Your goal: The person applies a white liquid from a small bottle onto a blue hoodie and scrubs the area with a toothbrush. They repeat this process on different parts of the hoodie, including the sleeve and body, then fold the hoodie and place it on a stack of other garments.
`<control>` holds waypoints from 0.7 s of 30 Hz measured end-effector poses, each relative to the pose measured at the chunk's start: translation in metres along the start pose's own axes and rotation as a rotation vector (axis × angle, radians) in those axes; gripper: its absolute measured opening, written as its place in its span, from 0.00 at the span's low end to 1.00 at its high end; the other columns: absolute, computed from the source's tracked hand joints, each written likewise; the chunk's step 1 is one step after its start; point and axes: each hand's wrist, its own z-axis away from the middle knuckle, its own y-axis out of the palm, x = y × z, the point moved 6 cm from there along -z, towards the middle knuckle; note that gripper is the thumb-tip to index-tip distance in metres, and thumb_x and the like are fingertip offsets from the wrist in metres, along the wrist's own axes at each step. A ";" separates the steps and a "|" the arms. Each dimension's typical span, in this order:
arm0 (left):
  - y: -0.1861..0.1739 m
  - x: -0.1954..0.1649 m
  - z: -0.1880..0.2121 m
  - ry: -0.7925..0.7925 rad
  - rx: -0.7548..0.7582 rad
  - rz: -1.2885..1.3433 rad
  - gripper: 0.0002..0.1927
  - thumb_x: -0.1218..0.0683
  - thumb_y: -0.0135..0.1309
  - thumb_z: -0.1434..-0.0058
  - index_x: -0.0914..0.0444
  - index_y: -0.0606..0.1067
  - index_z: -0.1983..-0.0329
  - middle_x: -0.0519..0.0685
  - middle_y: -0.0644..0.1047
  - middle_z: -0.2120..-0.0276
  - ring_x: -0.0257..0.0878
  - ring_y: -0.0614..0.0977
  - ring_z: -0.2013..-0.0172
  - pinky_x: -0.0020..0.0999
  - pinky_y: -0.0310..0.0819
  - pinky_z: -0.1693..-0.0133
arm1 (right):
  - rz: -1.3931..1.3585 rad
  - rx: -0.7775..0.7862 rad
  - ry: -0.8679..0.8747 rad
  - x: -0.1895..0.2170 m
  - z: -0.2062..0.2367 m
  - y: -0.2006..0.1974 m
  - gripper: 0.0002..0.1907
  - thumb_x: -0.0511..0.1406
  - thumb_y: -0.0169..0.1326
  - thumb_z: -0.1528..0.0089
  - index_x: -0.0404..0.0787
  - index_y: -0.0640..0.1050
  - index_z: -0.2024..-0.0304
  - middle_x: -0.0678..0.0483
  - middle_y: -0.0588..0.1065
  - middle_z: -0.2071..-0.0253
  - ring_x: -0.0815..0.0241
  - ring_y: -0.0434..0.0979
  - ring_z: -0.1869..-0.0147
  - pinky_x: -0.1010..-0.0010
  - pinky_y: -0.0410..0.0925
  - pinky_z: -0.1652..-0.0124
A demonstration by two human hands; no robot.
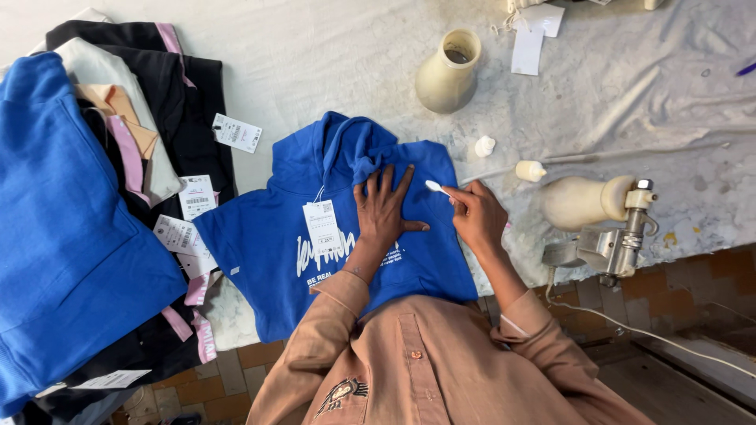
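Under the left hand (383, 206), spread flat w/ fingers splayed, lies the blue hoodie (276, 252), chest-up on the white-covered table (315, 63). Right hand (476, 212) pinches a small white swab-like tool (435, 186) btwn thumb and fingertips, tip just touching the fabric beside the left index finger.

Risks, as judged: if the flat palm slips, the cloth may bunch under the tip and whatever is on it could smear wider. The spray gun (610, 236) sits near the right wrist at the table edge; an elbow nudge could knock it off.

Labels: white rectangular hang tag (321, 226) just left of the palm, on a string from the neck. Further left, several white barcode tags (197, 197) on the stacked garments (150, 110). Up-right of the pinch, white paper tags (529, 39) lie near a cream vase-shaped bottle (449, 75).
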 end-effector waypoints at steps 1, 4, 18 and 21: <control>0.000 0.001 -0.002 0.006 0.001 -0.003 0.70 0.22 0.65 0.78 0.45 0.61 0.26 0.52 0.66 0.34 0.52 0.62 0.32 0.59 0.47 0.35 | -0.034 -0.024 0.037 -0.001 0.000 -0.003 0.15 0.35 0.60 0.38 0.60 0.85 0.51 0.58 0.73 0.68 0.59 0.75 0.66 0.65 0.68 0.65; -0.001 0.002 -0.003 0.015 -0.011 -0.021 0.71 0.22 0.65 0.79 0.45 0.60 0.26 0.52 0.65 0.34 0.53 0.61 0.32 0.60 0.47 0.35 | -0.014 0.111 0.068 0.002 0.000 0.000 0.14 0.37 0.62 0.39 0.62 0.86 0.52 0.58 0.73 0.68 0.58 0.76 0.65 0.63 0.68 0.65; 0.002 0.009 0.001 0.019 -0.025 0.018 0.72 0.21 0.65 0.79 0.45 0.61 0.26 0.53 0.64 0.33 0.52 0.61 0.32 0.60 0.45 0.35 | -0.103 -0.006 0.039 0.006 -0.005 -0.011 0.14 0.36 0.62 0.39 0.60 0.85 0.52 0.58 0.74 0.67 0.58 0.76 0.66 0.65 0.67 0.65; 0.003 0.009 0.003 0.027 -0.030 -0.003 0.71 0.20 0.65 0.79 0.45 0.61 0.26 0.52 0.65 0.34 0.52 0.61 0.31 0.60 0.45 0.34 | -0.135 0.254 -0.022 0.002 -0.011 -0.002 0.15 0.36 0.64 0.42 0.60 0.85 0.53 0.59 0.74 0.68 0.59 0.76 0.65 0.66 0.67 0.65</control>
